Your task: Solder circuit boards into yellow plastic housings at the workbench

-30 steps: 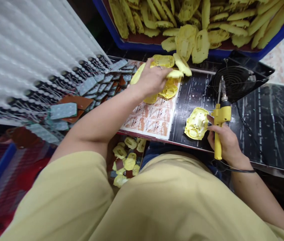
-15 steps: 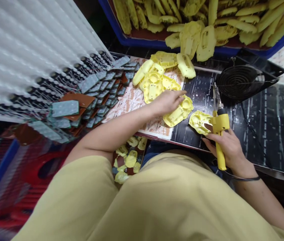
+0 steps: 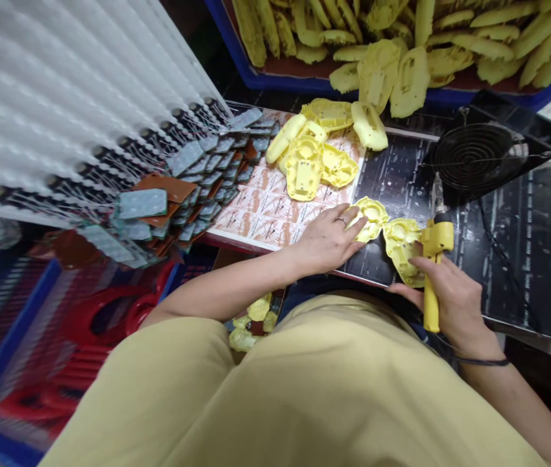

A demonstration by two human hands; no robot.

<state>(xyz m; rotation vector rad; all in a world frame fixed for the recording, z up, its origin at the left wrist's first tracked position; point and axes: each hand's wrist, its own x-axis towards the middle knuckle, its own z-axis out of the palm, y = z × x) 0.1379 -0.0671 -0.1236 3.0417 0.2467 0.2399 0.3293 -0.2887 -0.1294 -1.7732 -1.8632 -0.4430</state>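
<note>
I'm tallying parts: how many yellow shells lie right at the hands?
2: one shell partly covered by the left hand, another shell by the right hand and its yellow tool. More may be hidden.

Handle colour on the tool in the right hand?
Yellow; the tool's handle shows best in the head view.

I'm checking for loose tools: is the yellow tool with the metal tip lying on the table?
No, the right hand is holding the yellow tool.

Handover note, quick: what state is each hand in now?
Left hand: on a yellow shell; grip cannot be told.
Right hand: holding a yellow soldering gun.
</note>
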